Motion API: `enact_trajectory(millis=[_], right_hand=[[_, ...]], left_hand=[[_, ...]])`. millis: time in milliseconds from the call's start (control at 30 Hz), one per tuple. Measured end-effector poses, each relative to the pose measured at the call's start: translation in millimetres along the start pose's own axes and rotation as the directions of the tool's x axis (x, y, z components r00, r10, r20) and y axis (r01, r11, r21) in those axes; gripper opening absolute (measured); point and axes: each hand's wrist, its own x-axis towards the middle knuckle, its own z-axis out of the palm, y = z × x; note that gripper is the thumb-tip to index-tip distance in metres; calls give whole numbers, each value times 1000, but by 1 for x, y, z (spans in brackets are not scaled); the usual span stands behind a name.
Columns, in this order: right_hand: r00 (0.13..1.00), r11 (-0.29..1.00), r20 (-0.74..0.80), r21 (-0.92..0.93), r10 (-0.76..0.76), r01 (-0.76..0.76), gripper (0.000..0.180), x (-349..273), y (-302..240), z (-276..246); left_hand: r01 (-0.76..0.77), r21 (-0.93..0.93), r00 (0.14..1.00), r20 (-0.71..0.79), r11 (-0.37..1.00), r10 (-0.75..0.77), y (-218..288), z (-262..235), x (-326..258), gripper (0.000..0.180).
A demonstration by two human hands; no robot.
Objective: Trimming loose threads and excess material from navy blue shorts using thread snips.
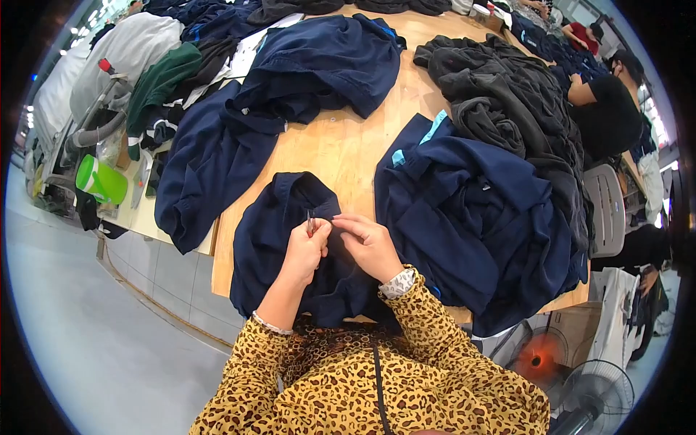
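Note:
A navy blue garment lies on the wooden table right in front of me. My left hand is closed around a small metal thread snipper, its tip up against the fabric. My right hand pinches a fold of the same garment just to the right of the snipper. Both hands nearly touch. My sleeves are leopard print.
A heap of navy garments lies to the right, more navy clothes at the back left, and a black pile at the back right. A green container stands on a side bench. A person in black sits at right. Fans stand lower right.

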Motion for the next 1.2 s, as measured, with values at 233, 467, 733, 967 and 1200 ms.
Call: enact_trajectory(millis=[233,467,733,967,1200], right_hand=[[983,973,-102,-191,-151,129,14,3,12,3],[973,958,-102,-225,-207,180,11,4,16,3],[985,985,-143,-156,-99,76,7,5,38,1],[981,995,-167,23,98,-95,7,5,47,-3],[979,992,-164,43,123,-117,9,4,47,-2]], left_hand=[[-185,184,974,-98,965,205,-14,14,6,12],[-341,430,897,-117,836,426,-25,12,7,15],[-408,517,840,-110,753,531,-9,15,-3,14],[-342,698,907,70,629,416,8,1,-20,33],[-212,922,953,121,324,278,33,19,-28,30]])
